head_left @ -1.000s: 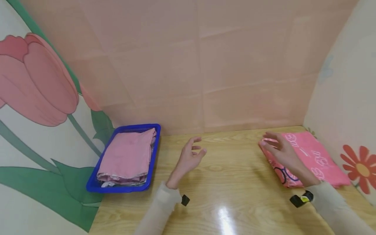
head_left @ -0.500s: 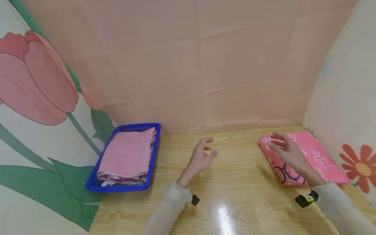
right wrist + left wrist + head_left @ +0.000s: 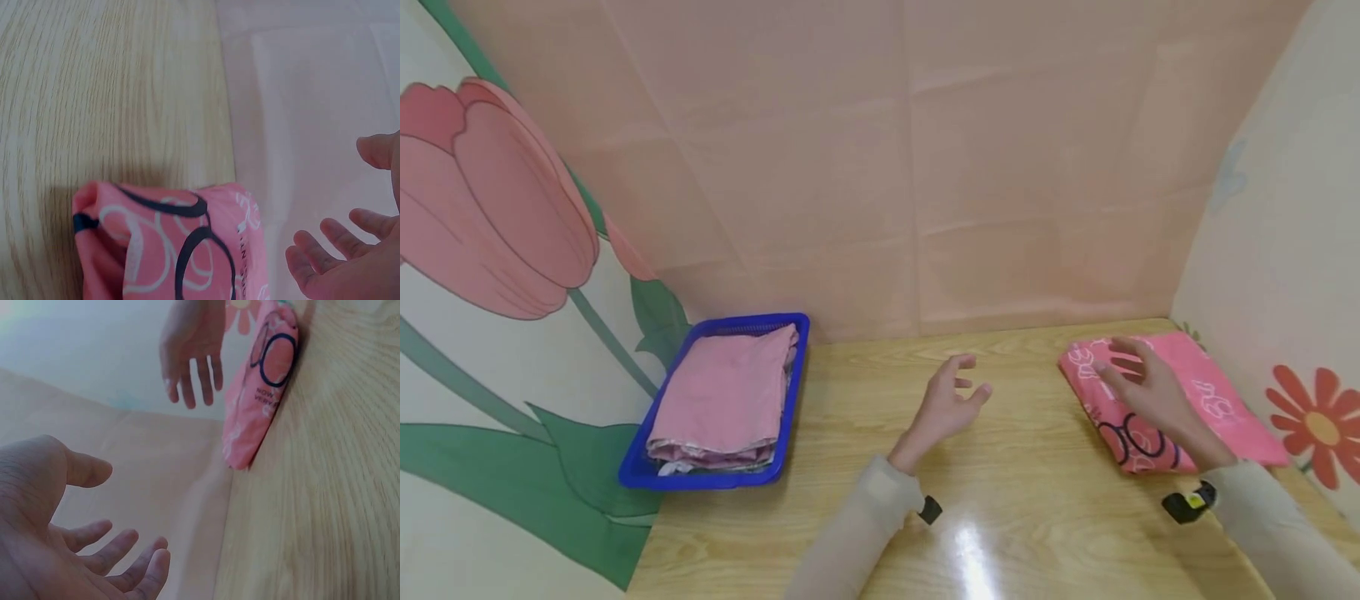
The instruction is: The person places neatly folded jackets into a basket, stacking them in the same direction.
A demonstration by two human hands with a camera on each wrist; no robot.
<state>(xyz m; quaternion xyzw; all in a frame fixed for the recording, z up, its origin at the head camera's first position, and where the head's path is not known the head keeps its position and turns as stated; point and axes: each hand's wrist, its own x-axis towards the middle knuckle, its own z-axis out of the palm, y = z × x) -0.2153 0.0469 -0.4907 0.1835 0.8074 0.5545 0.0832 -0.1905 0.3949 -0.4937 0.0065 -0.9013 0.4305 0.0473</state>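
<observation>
Over the middle of the table, my left hand (image 3: 946, 403) is raised with relaxed fingers and holds nothing. My right hand (image 3: 1150, 390) hovers above a folded pink cloth (image 3: 1225, 408) with white and dark printed shapes, its fingers loosely bent and apart from it. That cloth (image 3: 181, 250) shows its folded edge and dark ring print in the right wrist view. In the left wrist view, the right hand hangs beside the cloth (image 3: 256, 394). A stack of folded light-pink cloth (image 3: 722, 392) lies in a blue plastic basket (image 3: 632, 473) at the left.
The wooden table (image 3: 865, 517) meets a peach-coloured backdrop (image 3: 820, 208) at its far edge. Walls with painted flowers stand on both sides, a tulip (image 3: 512, 200) at left and a red flower (image 3: 1318, 427) at right. The basket stands close to the left wall.
My left hand has moved right, away from the basket and toward the pink cloth. My right hand has shifted slightly right over the cloth. Basket and cloths have stayed put.
</observation>
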